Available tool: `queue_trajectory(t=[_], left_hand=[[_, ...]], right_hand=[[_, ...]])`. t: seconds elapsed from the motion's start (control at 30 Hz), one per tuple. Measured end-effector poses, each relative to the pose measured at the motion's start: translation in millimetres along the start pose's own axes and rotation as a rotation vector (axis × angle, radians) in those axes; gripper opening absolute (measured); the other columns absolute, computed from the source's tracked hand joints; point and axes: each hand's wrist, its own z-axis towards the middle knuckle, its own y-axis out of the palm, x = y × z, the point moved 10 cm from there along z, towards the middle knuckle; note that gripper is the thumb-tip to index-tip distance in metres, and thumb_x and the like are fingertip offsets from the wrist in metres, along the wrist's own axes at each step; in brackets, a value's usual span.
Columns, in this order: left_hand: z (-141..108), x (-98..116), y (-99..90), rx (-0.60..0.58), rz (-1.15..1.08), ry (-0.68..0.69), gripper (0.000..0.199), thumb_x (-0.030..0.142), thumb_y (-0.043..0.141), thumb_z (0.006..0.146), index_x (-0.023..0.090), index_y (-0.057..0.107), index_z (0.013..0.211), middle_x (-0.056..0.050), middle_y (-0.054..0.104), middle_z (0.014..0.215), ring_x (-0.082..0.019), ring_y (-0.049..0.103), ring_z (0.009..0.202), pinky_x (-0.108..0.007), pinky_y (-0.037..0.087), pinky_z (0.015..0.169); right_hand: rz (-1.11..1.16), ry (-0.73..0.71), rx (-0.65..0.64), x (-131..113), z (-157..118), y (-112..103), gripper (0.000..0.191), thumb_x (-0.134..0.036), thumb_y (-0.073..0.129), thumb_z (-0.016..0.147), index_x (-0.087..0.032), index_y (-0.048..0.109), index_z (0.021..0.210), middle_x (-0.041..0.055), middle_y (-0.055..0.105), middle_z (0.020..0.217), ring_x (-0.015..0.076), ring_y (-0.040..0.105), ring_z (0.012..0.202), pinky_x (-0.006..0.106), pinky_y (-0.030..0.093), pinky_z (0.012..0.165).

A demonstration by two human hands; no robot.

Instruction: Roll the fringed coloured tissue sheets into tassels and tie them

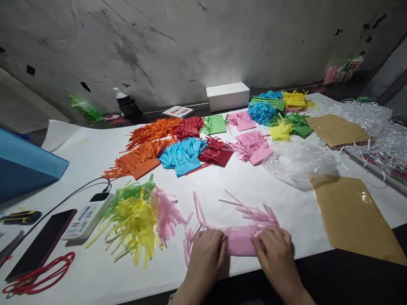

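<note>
A pink fringed tissue sheet [241, 242] lies near the table's front edge, its uncut middle band between my two hands and its strips spreading out behind and to the left. My left hand [208, 252] grips the band's left end with curled fingers. At the right end, my right hand [274, 250] is closed on the same sheet, thumb toward the middle. Left of my left hand rest a pink tassel [165, 212], a yellow tassel [136, 224] and a green one [135, 190], overlapping each other.
Several fringed paper bundles [182, 154] in many colours lie across the white table [254, 186]. Brown envelopes [359, 220] and clear plastic [299, 163] are at right. A phone [43, 241], power bank [87, 218] and red cord [47, 275] sit at left; a white box [228, 97] stands behind.
</note>
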Motion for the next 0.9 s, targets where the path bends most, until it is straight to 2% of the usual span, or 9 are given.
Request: queue_trajectory(t=[0.1, 0.2, 0.3, 0.43, 0.57, 0.67, 0.77, 0.83, 0.9], left_hand=[[14, -5, 3.9, -0.126, 0.105, -0.109, 0.022, 0.019, 0.048, 0.096, 0.019, 0.060, 0.077, -0.003, 0.069, 0.071, -0.023, 0.065, 0.069, -0.036, 0.041, 0.070], [20, -3, 1.8, -0.146, 0.134, -0.118, 0.020, 0.019, 0.050, 0.094, 0.019, 0.061, 0.078, -0.004, 0.070, 0.070, -0.025, 0.066, 0.069, -0.037, 0.039, 0.069], [16, -4, 3.0, -0.150, 0.146, -0.115, 0.018, 0.015, 0.051, 0.092, 0.019, 0.061, 0.078, -0.005, 0.070, 0.074, -0.026, 0.066, 0.071, -0.038, 0.038, 0.071], [9, -5, 0.8, -0.065, 0.160, -0.096, 0.017, 0.013, 0.051, 0.091, 0.019, 0.061, 0.078, -0.005, 0.069, 0.077, -0.025, 0.064, 0.074, -0.040, 0.037, 0.077], [9, -3, -4.0, 0.045, 0.186, -0.069, 0.020, 0.015, 0.050, 0.092, 0.019, 0.059, 0.075, -0.003, 0.066, 0.070, -0.025, 0.062, 0.069, -0.040, 0.034, 0.075], [12, -1, -4.2, 0.065, 0.190, -0.067, 0.022, 0.016, 0.050, 0.093, 0.019, 0.059, 0.073, -0.004, 0.066, 0.068, -0.025, 0.062, 0.067, -0.041, 0.034, 0.074], [13, 1, -4.0, 0.091, 0.185, -0.059, 0.022, 0.016, 0.052, 0.093, 0.019, 0.059, 0.072, -0.004, 0.066, 0.068, -0.025, 0.062, 0.066, -0.041, 0.034, 0.074], [12, 2, -3.5, 0.111, 0.178, -0.055, 0.023, 0.016, 0.052, 0.093, 0.019, 0.059, 0.071, -0.004, 0.066, 0.067, -0.025, 0.062, 0.066, -0.041, 0.034, 0.074], [11, 0, -4.7, 0.127, 0.164, -0.048, 0.024, 0.016, 0.052, 0.093, 0.019, 0.059, 0.070, -0.004, 0.066, 0.065, -0.024, 0.061, 0.065, -0.041, 0.035, 0.073]], right_hand=[[-0.136, -0.009, 0.026, 0, 4, 6, 0.034, -0.029, 0.044, 0.104, -0.022, 0.056, 0.072, -0.0003, 0.060, 0.068, 0.0206, 0.055, 0.073, 0.039, 0.032, 0.084], [-0.209, -0.023, 0.017, 0, 7, 12, 0.036, -0.032, 0.042, 0.105, -0.022, 0.056, 0.072, 0.0007, 0.060, 0.066, 0.0218, 0.054, 0.072, 0.040, 0.032, 0.082], [-0.221, -0.007, -0.006, 5, 9, 18, 0.040, -0.036, 0.040, 0.106, -0.022, 0.056, 0.072, 0.0013, 0.061, 0.067, 0.0218, 0.055, 0.072, 0.039, 0.033, 0.080], [-0.253, 0.021, -0.050, 13, 10, 26, 0.043, -0.040, 0.038, 0.106, -0.022, 0.056, 0.070, 0.0027, 0.062, 0.067, 0.0233, 0.057, 0.074, 0.040, 0.032, 0.078], [-0.275, 0.033, -0.056, 14, 12, 27, 0.041, -0.038, 0.040, 0.105, -0.022, 0.057, 0.071, 0.0026, 0.062, 0.066, 0.0232, 0.057, 0.071, 0.041, 0.033, 0.077], [-0.269, 0.014, 0.013, 7, 14, 16, 0.032, -0.036, 0.042, 0.105, -0.019, 0.064, 0.088, 0.0063, 0.068, 0.081, 0.0250, 0.061, 0.080, 0.043, 0.035, 0.080], [-0.167, -0.142, 0.072, -14, 11, 5, 0.020, -0.031, 0.050, 0.102, -0.020, 0.066, 0.108, 0.0097, 0.069, 0.103, 0.0271, 0.062, 0.101, 0.047, 0.034, 0.094], [-0.057, -0.306, -0.013, -30, 5, 11, 0.014, -0.027, 0.056, 0.099, -0.022, 0.066, 0.106, 0.0066, 0.070, 0.101, 0.0251, 0.061, 0.103, 0.047, 0.032, 0.100], [0.001, -0.405, -0.121, -39, -3, 23, 0.009, -0.020, 0.057, 0.097, -0.021, 0.066, 0.100, 0.0025, 0.069, 0.091, 0.0215, 0.061, 0.096, 0.045, 0.032, 0.100]])
